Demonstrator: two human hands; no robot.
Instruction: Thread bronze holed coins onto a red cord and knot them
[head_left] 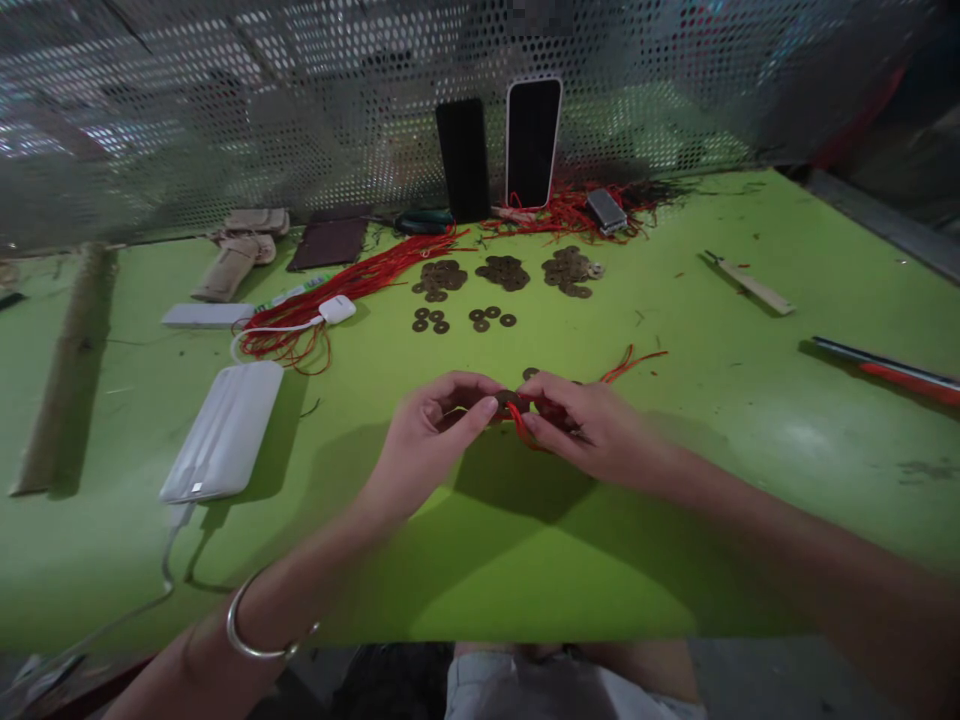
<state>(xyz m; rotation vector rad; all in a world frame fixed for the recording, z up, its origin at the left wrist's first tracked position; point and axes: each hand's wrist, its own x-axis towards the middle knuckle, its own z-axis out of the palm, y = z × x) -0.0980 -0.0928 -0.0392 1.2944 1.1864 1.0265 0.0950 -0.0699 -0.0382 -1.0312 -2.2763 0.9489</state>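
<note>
Between my two hands is a dark round coin with a hole [508,401], and a red cord [517,420] runs at it. My left hand [450,420] pinches the coin's left side between thumb and fingers. On the other side, my right hand [581,425] is closed on the red cord close to the coin; its tail [630,362] sticks out beyond the knuckles. Another coin [531,373] lies just behind the right fingers, partly hidden. Farther back are small groups of coins [430,320] [492,318] and larger coin piles [502,272].
A white power bank [225,430] with a cable lies at left, near a bundle of red cords [360,285]. Two phones [463,160] [533,145] lean on the perforated metal panel [337,120]. A wooden stick [750,283] and a red-and-black tool [892,370] lie at right.
</note>
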